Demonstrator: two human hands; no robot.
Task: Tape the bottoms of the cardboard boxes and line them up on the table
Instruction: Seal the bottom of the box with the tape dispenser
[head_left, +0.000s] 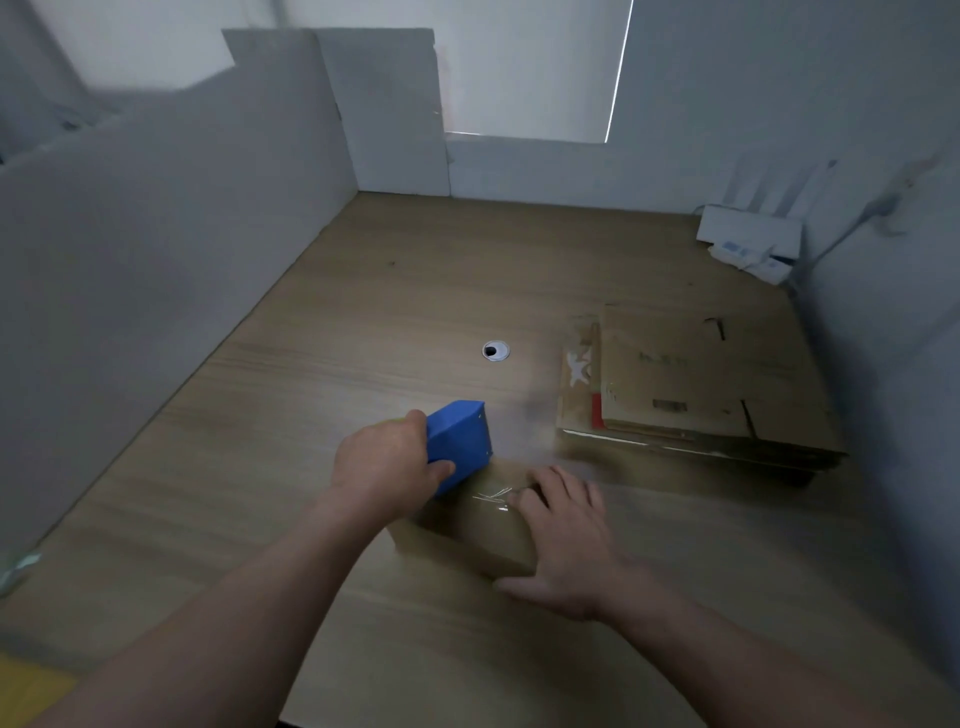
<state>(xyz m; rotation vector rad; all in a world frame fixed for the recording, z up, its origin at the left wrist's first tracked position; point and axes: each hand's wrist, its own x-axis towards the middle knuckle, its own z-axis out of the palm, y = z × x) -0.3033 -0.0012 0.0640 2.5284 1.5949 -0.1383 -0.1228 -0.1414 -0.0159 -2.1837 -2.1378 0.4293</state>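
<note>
A small cardboard box (470, 535) stands on the wooden table (363, 322) just in front of me, with shiny clear tape across its top face. My left hand (387, 465) grips a blue tape dispenser (460, 441) that rests on the box's far left edge. My right hand (563, 535) lies flat on the box's right side, fingers spread, thumb against its near corner. A stack of flattened cardboard boxes (691, 384) lies on the table to the right.
White foam panels (171, 270) wall the table on the left, back and right. A round cable hole (496, 351) sits mid-table. A white device with small packets (748, 244) occupies the far right corner. Something yellow (26, 686) shows at the lower left.
</note>
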